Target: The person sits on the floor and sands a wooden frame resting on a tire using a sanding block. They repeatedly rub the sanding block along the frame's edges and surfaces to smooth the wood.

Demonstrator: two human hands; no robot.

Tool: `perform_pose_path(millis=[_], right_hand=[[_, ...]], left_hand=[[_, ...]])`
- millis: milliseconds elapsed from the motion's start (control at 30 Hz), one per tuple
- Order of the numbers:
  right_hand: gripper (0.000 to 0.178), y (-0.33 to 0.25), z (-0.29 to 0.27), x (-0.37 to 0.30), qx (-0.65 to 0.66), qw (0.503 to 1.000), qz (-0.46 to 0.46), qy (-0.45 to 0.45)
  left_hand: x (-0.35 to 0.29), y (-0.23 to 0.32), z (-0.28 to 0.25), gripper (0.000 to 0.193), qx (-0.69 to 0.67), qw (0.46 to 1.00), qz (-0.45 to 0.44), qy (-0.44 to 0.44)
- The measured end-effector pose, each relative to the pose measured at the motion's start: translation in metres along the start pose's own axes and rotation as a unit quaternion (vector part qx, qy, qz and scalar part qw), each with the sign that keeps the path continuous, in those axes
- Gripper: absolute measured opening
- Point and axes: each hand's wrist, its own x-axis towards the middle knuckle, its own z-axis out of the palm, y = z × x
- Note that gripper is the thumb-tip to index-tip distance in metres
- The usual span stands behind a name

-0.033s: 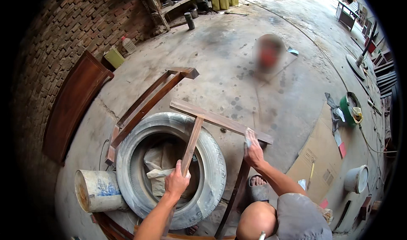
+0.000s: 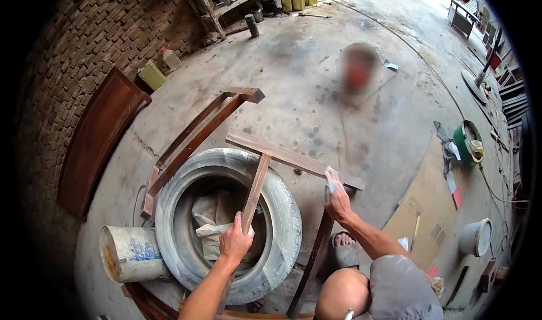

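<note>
Little changed: right hand (image 2: 337, 200) inched along rail (image 2: 293, 160).

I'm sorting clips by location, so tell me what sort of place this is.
Probably a furniture workshop: the left hand grips a wooden frame, a curved brown panel stands near the brick wall, and a dusty tyre lies on the stained floor.

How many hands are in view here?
2: the left hand, around the wooden middle bar, and the right hand, on the crossbar near its right end. No others show.
</note>
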Motion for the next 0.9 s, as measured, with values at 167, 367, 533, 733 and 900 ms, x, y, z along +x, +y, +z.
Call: perform_pose_path(millis=[167, 367, 533, 733, 900], right_hand=[[0.056, -0.042, 0.009, 0.042, 0.024, 0.998, -0.065, 0.000], [0.052, -0.052, 0.012, 0.054, 0.028, 0.997, -0.078, 0.009], [0.055, -0.086, 0.021, 0.095, 0.039, 0.992, -0.115, -0.024], [0.059, -0.116, 0.035, 0.134, 0.060, 0.985, -0.161, -0.024], [0.062, -0.107, 0.044, 0.128, 0.033, 0.984, -0.172, -0.028]], left_hand=[[0.001, -0.001, -0.001, 0.065, 0.016, 1.000, -0.006, -0.011], [0.002, 0.001, -0.001, 0.066, 0.018, 1.000, -0.005, -0.009], [-0.002, -0.004, 0.001, 0.065, 0.023, 1.000, -0.016, -0.011], [0.003, 0.003, 0.002, 0.062, 0.019, 1.000, -0.007, 0.002], [0.001, -0.008, 0.003, 0.060, 0.022, 1.000, 0.001, 0.018]])
